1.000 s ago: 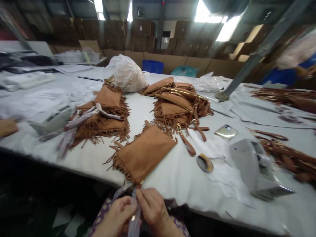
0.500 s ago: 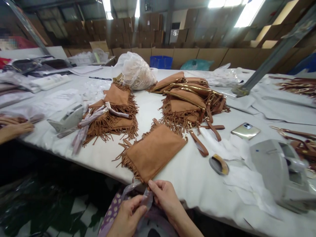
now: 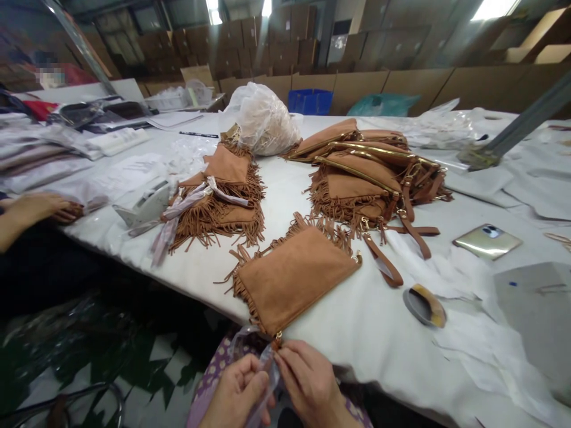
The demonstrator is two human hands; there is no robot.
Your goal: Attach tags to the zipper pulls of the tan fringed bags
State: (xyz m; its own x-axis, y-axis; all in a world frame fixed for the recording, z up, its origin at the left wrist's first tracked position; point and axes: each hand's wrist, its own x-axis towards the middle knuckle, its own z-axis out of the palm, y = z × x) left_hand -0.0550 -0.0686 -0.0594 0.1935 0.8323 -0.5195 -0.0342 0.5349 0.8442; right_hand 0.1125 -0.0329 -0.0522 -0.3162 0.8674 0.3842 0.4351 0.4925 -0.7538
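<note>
A tan fringed clutch bag [image 3: 298, 279] lies flat at the table's front edge, its near corner towards me. From that corner a gold clasp [image 3: 279, 335] and a short bit of brown strap lead down to my hands. My left hand [image 3: 238, 389] is closed on a clear plastic sleeve [image 3: 243, 339] beside the strap. The fingers of my right hand [image 3: 310, 377] pinch the sleeve's upper end at the strap. How much strap lies inside the plastic is hidden by my fingers.
Fringed bags with plastic-wrapped straps [image 3: 218, 202] lie at left, and a pile of gold-zipped bags [image 3: 361, 172] behind right. A tape roll [image 3: 424, 305], phone [image 3: 487, 241] and grey tape dispenser [image 3: 535, 321] sit at right. Another person's hand [image 3: 38, 208] is at far left.
My right hand has slid down from the bag's corner, so the gold clasp now shows. The view has swung a little to the left. Both hands stay on the sleeve.
</note>
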